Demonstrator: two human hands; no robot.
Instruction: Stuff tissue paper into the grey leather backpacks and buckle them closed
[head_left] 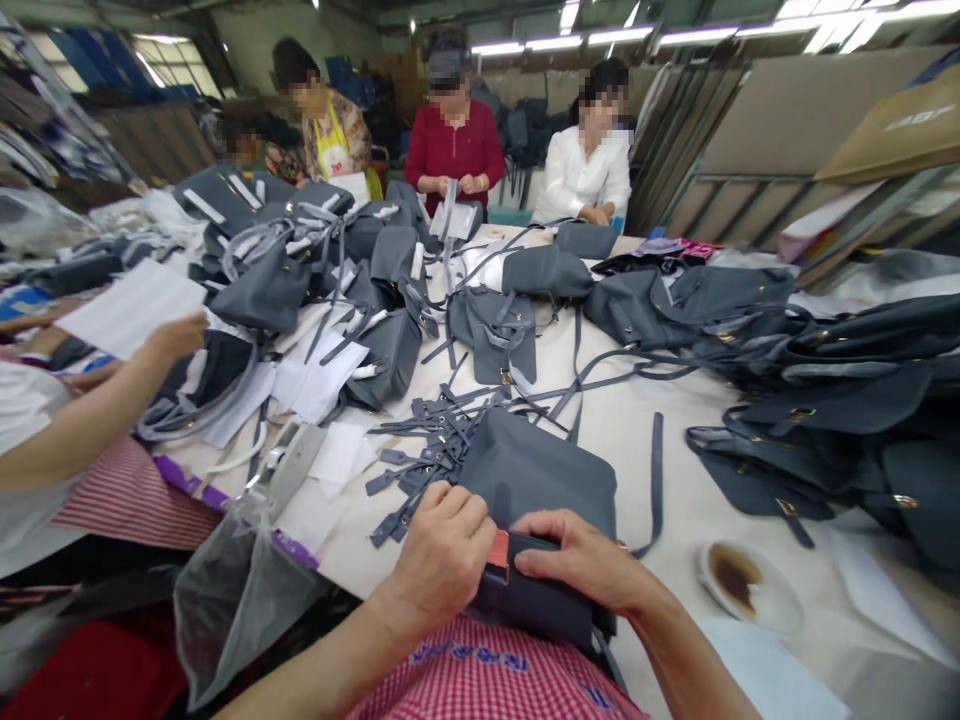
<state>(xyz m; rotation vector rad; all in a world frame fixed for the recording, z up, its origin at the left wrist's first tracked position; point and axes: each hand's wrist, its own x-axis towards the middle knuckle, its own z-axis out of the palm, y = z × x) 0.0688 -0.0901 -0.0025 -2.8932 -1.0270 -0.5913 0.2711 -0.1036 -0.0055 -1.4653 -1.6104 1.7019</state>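
Left hand (448,548): was curled against the small, flat, orange-red tab (499,549); grip hidden.
Right hand (583,555): was clamped on the slate-grey, leather-look bag (551,465).
Dark edge (523,545): was best kept flat between them.

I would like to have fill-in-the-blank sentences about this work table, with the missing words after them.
1. The left hand and right hand hold a gray bag near an apron patterned with red-and-white ____.
2. Across the table, the middle person is dressed in ____.
3. The white dish holds something ____.

Missing words: checks; red; brown.
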